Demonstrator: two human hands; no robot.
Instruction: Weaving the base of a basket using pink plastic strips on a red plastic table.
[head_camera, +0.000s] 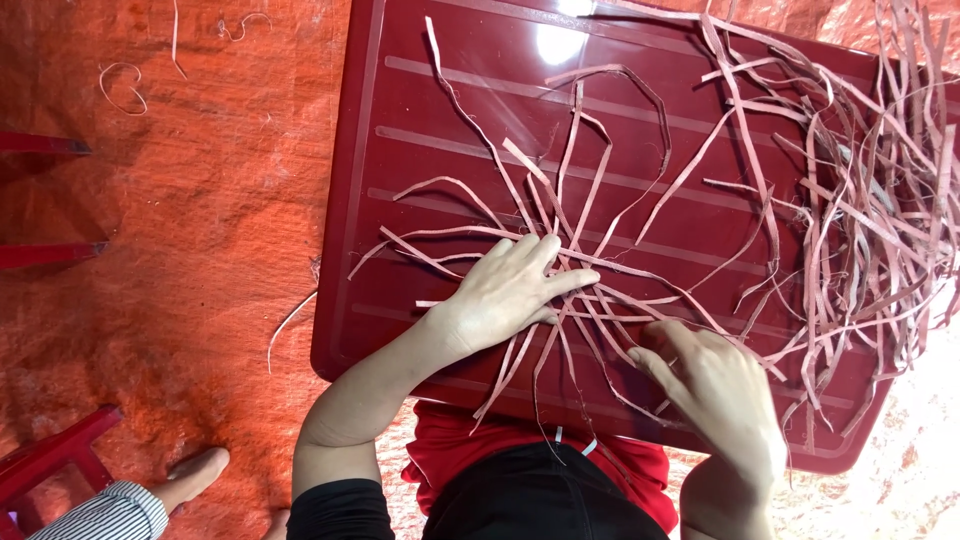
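Overhead view of a dark red, ribbed rectangular plastic table standing on an orange tarpaulin floor sheet. Across the tabletop lie many long, thin, flat pinkish-brown strips, limp and curling, some looped; they are too numerous and tangled to count. The densest heap of strips covers the table's right end, while a looser fan of perhaps a dozen spreads over its middle and near edge.

The left hand rests palm down near the table's front edge, fingers extended and slightly spread, pressing flat on the point where the fanned strips cross; strips run out from under the fingers in several directions. The right hand lies just beside it, towards the table's front right corner, fingers curled over several strips; whether they pinch one cannot be told.

Three or four stray strip scraps lie on the sheet left of the table. At the table's lower left, another person's bare foot and striped sleeve appear beside a red stool leg.
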